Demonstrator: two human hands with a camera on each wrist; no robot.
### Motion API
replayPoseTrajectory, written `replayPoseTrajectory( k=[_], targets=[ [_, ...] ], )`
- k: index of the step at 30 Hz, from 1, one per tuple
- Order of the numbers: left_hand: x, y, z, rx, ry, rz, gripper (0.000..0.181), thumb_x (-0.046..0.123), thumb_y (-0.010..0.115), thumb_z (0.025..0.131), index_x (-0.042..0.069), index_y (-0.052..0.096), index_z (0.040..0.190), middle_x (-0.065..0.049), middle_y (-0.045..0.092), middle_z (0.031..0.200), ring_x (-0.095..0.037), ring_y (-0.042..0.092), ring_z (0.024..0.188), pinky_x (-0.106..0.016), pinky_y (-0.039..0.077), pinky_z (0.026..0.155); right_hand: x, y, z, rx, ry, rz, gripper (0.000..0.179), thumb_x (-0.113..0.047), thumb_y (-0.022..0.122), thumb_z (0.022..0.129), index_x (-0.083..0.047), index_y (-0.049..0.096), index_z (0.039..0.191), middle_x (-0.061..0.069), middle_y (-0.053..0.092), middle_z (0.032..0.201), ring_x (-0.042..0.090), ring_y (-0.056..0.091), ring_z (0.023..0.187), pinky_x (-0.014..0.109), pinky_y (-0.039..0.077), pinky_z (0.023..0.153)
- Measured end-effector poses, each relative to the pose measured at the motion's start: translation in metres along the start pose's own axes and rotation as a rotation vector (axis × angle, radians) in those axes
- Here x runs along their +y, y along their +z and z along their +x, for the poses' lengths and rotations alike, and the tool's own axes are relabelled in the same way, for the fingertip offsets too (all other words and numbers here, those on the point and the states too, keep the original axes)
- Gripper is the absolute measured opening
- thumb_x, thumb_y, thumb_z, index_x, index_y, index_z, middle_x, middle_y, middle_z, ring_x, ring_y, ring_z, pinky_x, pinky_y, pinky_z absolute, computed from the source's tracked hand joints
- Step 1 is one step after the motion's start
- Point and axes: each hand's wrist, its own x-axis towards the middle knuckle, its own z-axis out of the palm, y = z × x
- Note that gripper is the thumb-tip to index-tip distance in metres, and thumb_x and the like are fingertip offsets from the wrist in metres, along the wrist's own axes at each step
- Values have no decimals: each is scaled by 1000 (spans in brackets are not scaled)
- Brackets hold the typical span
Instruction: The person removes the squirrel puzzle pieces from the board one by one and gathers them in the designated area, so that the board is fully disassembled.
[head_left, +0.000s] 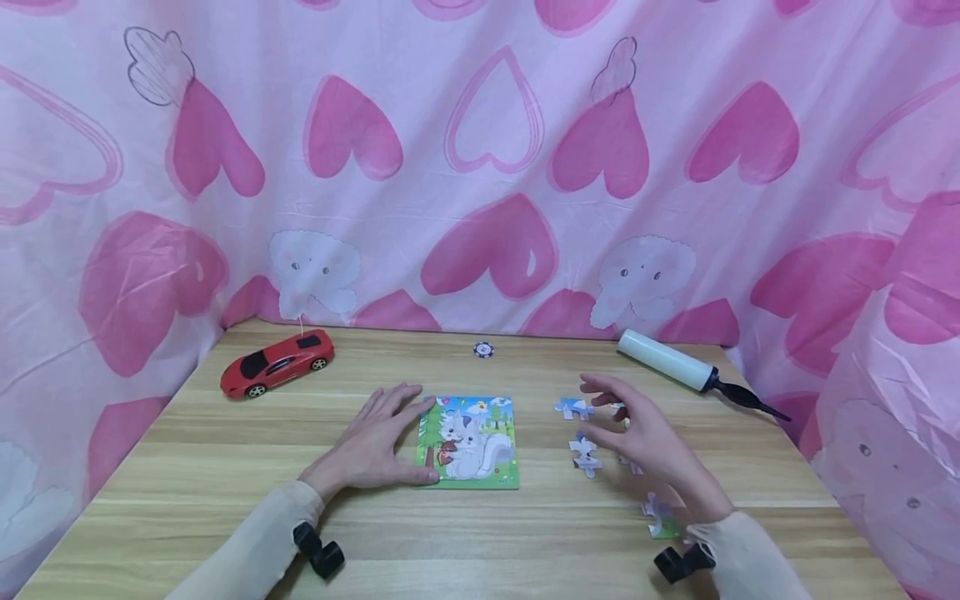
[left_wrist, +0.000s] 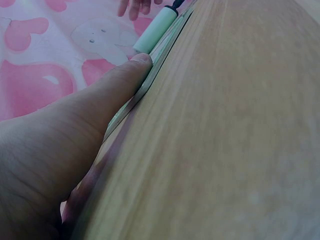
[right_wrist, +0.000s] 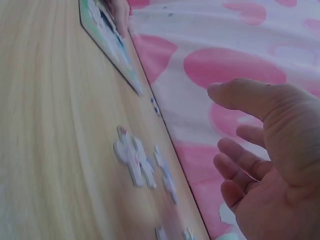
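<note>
Sleeves (head_left: 251, 546) — L grip (head_left: 371, 448) on puzzle (head_left: 476, 446), R grip (head_left: 648, 433) over pcs (head_left: 586, 460)

The head view looks forward and down over the puzzle board (head_left: 471, 446) from its near side. The left wrist view, low and close at its left, faces right; the right wrist view, farther off rightward, faces left. All three share it.

Right of the puzzle board (head_left: 471, 450), loose pieces (head_left: 634, 468) partly hidden by right grip (head_left: 651, 437); chip (head_left: 483, 350) beyond board, print too small to read.
</note>
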Motion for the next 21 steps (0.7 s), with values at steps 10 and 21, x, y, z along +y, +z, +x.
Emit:
replayPoseTrajectory(
  k=[10, 21],
  targets=[
    [0, 1, 0, 7, 8, -4, 120, 87, 82, 76, 24, 46, 172, -11, 30, 181, -39, 19, 170, -65, 4, 140, -21, 16, 19, 1, 3, 46, 79, -21, 91, 96, -16, 52, 165, 8, 69, 147, 33, 67, 128, 44, 59, 96],
    [0, 1, 0, 11, 10, -4, 120, 86, 82, 76, 23, 46, 172, -11, 30, 181, -39, 19, 170, -65, 4, 140, -39, 39, 31, -35, 12, 101, 80, -25, 93, 94, -19, 54, 164, 7, 69, 142, 26, 64, 127, 54, 59, 102]
  ],
)
